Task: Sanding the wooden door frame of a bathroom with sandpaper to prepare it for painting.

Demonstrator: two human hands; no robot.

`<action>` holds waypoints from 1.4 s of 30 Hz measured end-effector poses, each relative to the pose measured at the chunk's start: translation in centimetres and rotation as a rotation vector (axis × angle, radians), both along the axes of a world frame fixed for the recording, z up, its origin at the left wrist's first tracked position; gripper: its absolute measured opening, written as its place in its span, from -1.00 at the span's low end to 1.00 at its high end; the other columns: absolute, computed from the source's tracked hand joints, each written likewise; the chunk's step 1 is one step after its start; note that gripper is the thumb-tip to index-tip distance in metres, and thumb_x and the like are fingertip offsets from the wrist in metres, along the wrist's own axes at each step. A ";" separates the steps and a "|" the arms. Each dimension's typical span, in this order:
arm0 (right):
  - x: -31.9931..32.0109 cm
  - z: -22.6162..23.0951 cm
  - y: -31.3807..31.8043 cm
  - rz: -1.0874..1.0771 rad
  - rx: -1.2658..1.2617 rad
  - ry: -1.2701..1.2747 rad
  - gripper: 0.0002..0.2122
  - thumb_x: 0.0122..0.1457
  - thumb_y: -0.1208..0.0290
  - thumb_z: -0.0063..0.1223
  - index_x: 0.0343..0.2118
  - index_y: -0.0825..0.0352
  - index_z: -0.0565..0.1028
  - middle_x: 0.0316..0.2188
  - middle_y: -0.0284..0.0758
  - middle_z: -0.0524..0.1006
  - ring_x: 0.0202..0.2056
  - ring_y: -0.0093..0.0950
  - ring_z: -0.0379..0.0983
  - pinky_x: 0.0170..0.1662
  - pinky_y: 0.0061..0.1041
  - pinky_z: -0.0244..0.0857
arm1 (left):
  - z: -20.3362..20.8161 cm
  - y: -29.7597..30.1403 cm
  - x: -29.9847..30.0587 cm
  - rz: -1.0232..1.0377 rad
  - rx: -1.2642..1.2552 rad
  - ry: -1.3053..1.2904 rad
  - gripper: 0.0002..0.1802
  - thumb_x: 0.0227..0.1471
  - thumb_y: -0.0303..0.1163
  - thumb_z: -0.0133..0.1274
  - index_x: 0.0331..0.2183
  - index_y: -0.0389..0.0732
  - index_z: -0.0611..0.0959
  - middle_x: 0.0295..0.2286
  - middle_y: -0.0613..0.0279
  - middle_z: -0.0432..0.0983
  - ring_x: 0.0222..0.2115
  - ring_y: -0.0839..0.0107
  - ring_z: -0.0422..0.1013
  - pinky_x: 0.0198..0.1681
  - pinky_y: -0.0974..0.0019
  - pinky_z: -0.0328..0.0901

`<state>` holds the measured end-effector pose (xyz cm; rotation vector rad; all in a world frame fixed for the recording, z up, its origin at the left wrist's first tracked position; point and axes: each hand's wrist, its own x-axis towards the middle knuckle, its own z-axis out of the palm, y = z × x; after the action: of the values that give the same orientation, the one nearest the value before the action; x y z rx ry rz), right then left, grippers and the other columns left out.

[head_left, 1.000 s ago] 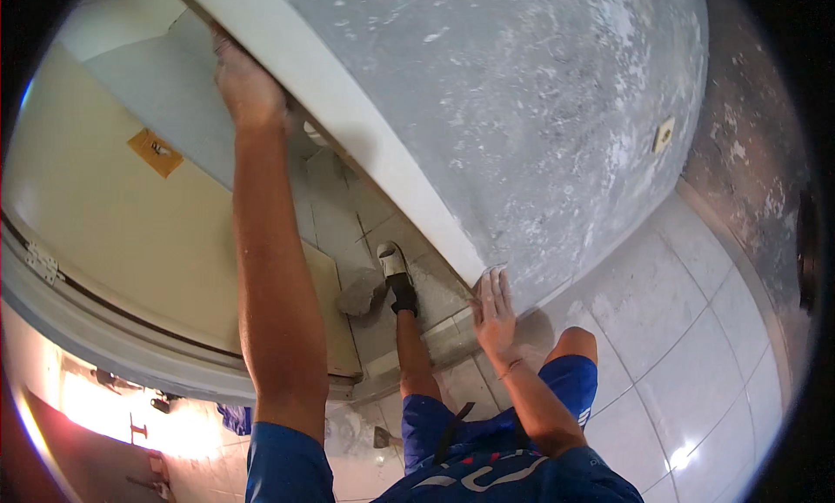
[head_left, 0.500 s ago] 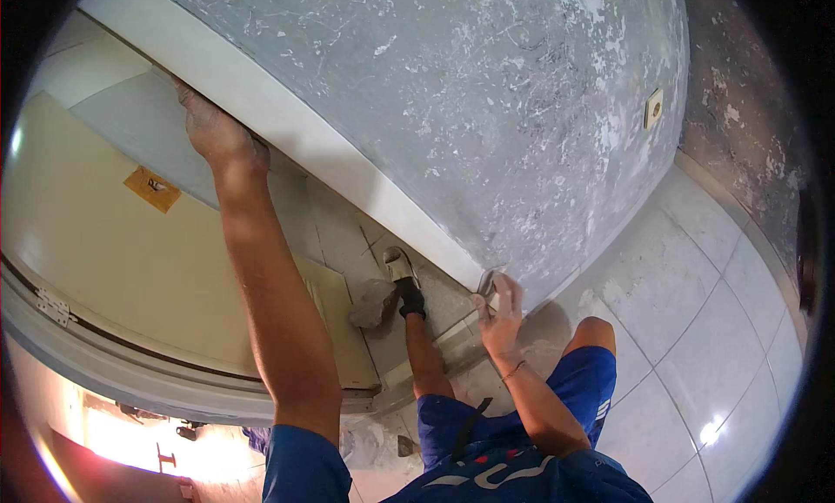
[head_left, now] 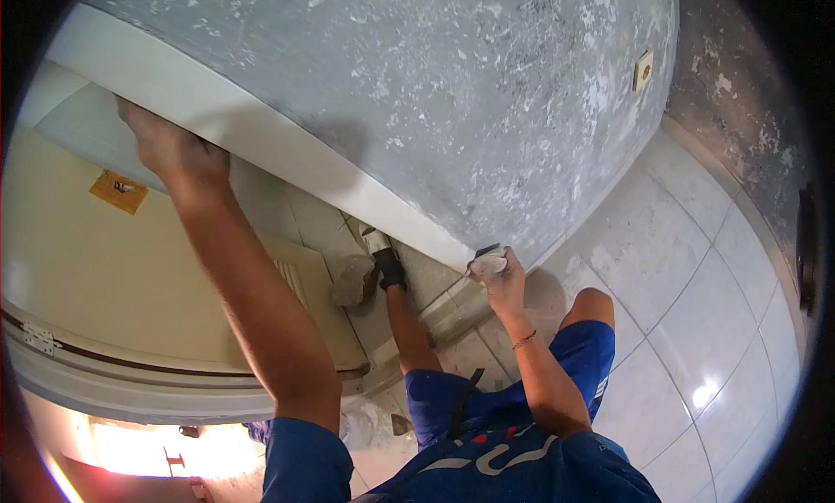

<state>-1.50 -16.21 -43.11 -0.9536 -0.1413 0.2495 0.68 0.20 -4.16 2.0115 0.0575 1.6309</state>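
Observation:
A long white door frame (head_left: 287, 151) runs slantwise along the edge of a patchy grey wall (head_left: 470, 94). At its upper left part, my left hand (head_left: 178, 151) clasps the inner edge, with some fingers hidden. Down at the lower right end is my right hand (head_left: 506, 286), its fingers closed on a dusty grey piece of sandpaper (head_left: 489, 261). That piece lies against the corner where the frame meets the wall. Pale dust coats the fingers of both hands.
A cream door (head_left: 139, 251) with a tan paper patch (head_left: 119, 192) stands open at the left. Beside my shod foot (head_left: 378, 242) lies a crumpled grey bundle (head_left: 355, 281). A socket (head_left: 643, 71) is on the wall. Tiled floor (head_left: 687, 329) stretches to the right.
The whole view has shifted, so the wall and door sit further left and higher. My right hand has turned, and more of the sandpaper shows. The left hand keeps to the frame.

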 end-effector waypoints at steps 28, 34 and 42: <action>7.9 -6.1 -17.3 0.163 -0.302 -0.154 -0.64 -0.06 0.50 0.21 -0.33 0.44 0.20 -0.53 -0.27 0.47 -0.54 -0.55 0.43 -0.48 -0.60 0.37 | -12.9 4.3 0.3 0.049 -0.208 -0.014 -0.49 0.08 -0.04 -0.16 -0.06 -0.19 0.31 -0.22 0.22 0.36 -0.22 0.29 0.35 -0.16 0.28 0.32; 5.1 -17.0 -14.6 0.236 -0.293 -0.254 -0.76 -0.04 0.54 0.16 -0.36 0.43 0.32 -0.56 -0.32 0.52 -0.50 -0.62 0.46 -0.42 -0.63 0.36 | -10.8 0.4 0.2 -0.153 -0.175 -0.053 -0.50 0.12 -0.02 -0.29 -0.04 -0.17 0.32 -0.17 0.24 0.35 -0.18 0.28 0.34 -0.15 0.22 0.32; 0.3 -21.6 -6.7 0.182 -0.332 -0.299 -0.83 -0.02 0.51 0.13 -0.38 0.42 0.41 -0.54 -0.27 0.54 -0.47 -0.57 0.48 -0.40 -0.59 0.32 | -12.2 -0.8 1.0 -0.250 -0.244 -0.074 -0.47 0.13 0.03 -0.32 -0.04 -0.15 0.32 -0.20 0.29 0.37 -0.20 0.31 0.35 -0.17 0.23 0.33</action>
<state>-1.19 -22.87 -64.70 -1.3085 -0.4736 0.3023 1.69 -0.58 -16.34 1.6998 -0.0211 1.4624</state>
